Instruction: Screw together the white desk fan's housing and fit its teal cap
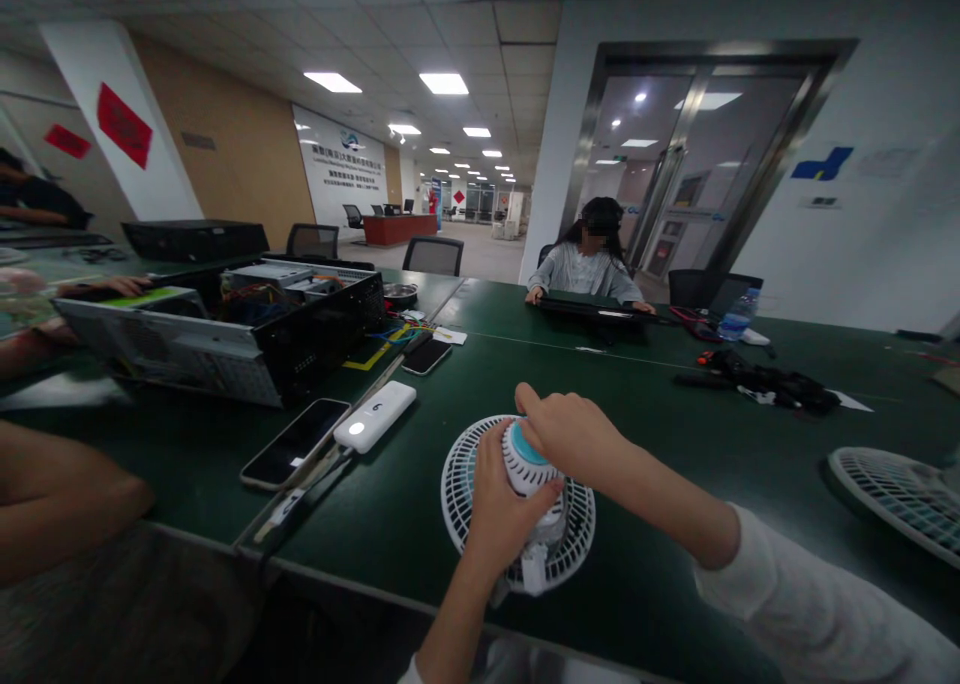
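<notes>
A small white fan [581, 544] lies with its round grille down on the green table in front of me. Its white motor housing points up and carries a blue cap [529, 444]. My left hand [501, 509] is wrapped round the housing, fingers on the far left side and thumb on the near right. Above the cap, my right hand [574, 432] is closed, its fingers curled down against the top of the housing. What those fingers grip, if anything, is hidden. A white clip or bracket [534, 569] sticks out from the fan on the near side.
Left of the fan lie a white power bank [375, 416] with a cable and two phones [296, 444]. An opened computer case [262, 324] stands beyond them, another person's arm beside it. Across the table a person [589, 264] holds a dark flat object. Another fan grille [892, 499] lies right.
</notes>
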{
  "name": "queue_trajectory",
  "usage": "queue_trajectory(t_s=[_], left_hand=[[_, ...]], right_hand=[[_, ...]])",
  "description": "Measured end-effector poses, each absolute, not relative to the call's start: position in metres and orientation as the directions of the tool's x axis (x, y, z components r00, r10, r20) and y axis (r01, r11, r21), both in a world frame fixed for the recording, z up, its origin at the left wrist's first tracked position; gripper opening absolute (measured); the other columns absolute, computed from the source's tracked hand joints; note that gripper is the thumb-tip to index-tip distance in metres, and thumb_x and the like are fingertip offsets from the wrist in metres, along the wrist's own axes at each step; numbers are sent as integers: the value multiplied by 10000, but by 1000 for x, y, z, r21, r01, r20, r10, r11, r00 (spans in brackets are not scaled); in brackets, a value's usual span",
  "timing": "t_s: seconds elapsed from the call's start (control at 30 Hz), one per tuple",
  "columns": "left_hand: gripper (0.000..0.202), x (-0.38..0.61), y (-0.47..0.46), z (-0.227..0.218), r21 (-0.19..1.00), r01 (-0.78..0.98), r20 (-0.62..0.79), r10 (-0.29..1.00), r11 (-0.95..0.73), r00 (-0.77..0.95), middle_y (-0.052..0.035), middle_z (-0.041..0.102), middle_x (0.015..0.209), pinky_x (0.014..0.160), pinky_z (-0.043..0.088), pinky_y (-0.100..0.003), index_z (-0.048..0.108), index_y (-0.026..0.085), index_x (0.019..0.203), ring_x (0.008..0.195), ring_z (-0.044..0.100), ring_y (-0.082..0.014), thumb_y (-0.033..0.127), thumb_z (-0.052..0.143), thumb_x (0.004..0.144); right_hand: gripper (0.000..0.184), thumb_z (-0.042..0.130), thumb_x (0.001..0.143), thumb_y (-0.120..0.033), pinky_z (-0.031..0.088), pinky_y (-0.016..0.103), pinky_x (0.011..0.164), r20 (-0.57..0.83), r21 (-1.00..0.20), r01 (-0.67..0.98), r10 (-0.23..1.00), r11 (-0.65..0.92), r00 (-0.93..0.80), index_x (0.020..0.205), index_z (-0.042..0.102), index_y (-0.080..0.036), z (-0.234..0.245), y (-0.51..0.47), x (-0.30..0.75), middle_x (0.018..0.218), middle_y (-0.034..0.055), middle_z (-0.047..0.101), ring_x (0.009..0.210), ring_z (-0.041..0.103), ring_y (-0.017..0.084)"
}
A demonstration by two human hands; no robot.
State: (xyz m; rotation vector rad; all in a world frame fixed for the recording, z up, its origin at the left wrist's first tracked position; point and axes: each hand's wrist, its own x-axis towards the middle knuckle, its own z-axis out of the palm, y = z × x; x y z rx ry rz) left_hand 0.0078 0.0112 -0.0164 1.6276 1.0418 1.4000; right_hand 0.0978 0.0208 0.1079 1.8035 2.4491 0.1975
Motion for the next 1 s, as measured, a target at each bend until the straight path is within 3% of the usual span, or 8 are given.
queue_trajectory(t_s=[0.13,0.3,0.47,0.67,0.77,0.9,1.0], left_hand=[[614,7,11,-15,905,111,404,911,-412,84,-72,472,1215,991,344,-401,393,219,1220,1150,452,-242,203,695,686],[637,7,13,-19,907,107,400,912,-408,84,-80,471,1211,986,344,-420,380,211,1233,1146,455,-257,226,698,681],[630,8,15,-23,901,105,414,906,-421,87,-76,463,1215,989,341,-425,378,218,1232,1153,447,-258,248,692,687],[630,9,15,-24,896,126,419,905,-425,71,-71,466,1204,978,350,-417,381,221,1229,1138,452,-253,238,693,681],[639,9,15,-23,902,128,405,911,-412,79,-72,471,1209,984,345,-429,377,223,1233,1142,453,-254,225,696,679],[627,8,15,-23,905,117,404,912,-410,74,-78,470,1220,997,332,-444,385,220,1226,1160,444,-262,231,696,682],[620,8,15,-23,904,101,409,910,-415,69,-78,476,1208,980,353,-438,392,220,1217,1144,458,-260,228,697,678]], right_hand=[[252,335,908,-205,438,314,563,2,107,963,969,247,-249,1071,490,-92,111,21,99,836,162,660,741,648,267],[177,477,867,-216,447,271,721,-94,20,879,876,477,-473,1010,579,-202,131,18,122,999,63,628,880,608,183],[187,594,796,-184,440,294,813,-137,42,802,799,596,-586,979,630,-177,135,17,127,1113,80,567,985,564,199],[184,533,840,-227,464,354,718,-117,152,845,858,513,-500,925,642,-107,129,18,110,950,141,639,860,620,266],[219,450,864,-184,465,366,670,-58,189,891,911,413,-409,991,597,-83,120,19,101,895,177,659,835,638,297],[286,391,837,-89,446,320,574,9,155,953,964,261,-266,1099,503,-59,107,25,94,839,183,664,772,653,287],[251,357,880,-145,428,295,556,10,85,965,968,250,-252,1068,507,-76,106,28,99,865,167,662,747,648,252]])
